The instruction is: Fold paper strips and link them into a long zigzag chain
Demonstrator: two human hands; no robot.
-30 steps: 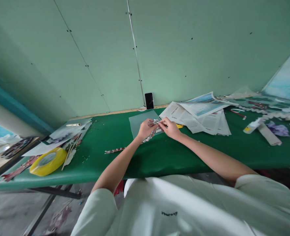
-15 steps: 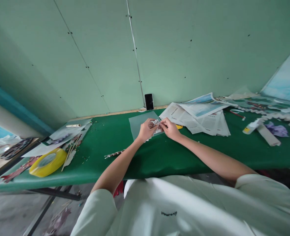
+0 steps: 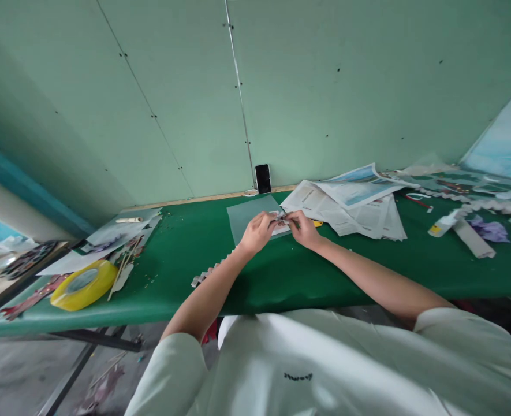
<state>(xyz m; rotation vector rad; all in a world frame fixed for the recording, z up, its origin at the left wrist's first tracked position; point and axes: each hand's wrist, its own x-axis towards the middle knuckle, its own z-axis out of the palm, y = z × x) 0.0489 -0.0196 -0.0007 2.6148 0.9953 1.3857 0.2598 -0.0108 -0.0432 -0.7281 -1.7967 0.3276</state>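
Both hands meet over a translucent sheet (image 3: 247,215) on the green table. My left hand (image 3: 257,232) is closed, its thumb and fingertips pinching a small whitish folded piece (image 3: 281,218). From the other side my right hand (image 3: 302,229) pinches the same piece, its fingers bent. A zigzag chain of folded paper (image 3: 207,273) emerges on the table beside my left forearm. Whether it joins the piece in my fingers is hidden by the hand and arm. White and pinkish paper (image 3: 280,228) shows just below the fingertips.
A phone (image 3: 263,178) leans against the wall. Printed papers (image 3: 359,211) and a yellow object (image 3: 318,223) lie right of my hands. Farther right are a glue bottle (image 3: 443,223), purple crumpled material (image 3: 489,229) and a pale zigzag strip (image 3: 493,205). A yellow tape roll (image 3: 103,284) lies left.
My fingertips have shifted slightly around the small piece. The zigzag chain by my left forearm has moved a little right and turned, showing more of its length.
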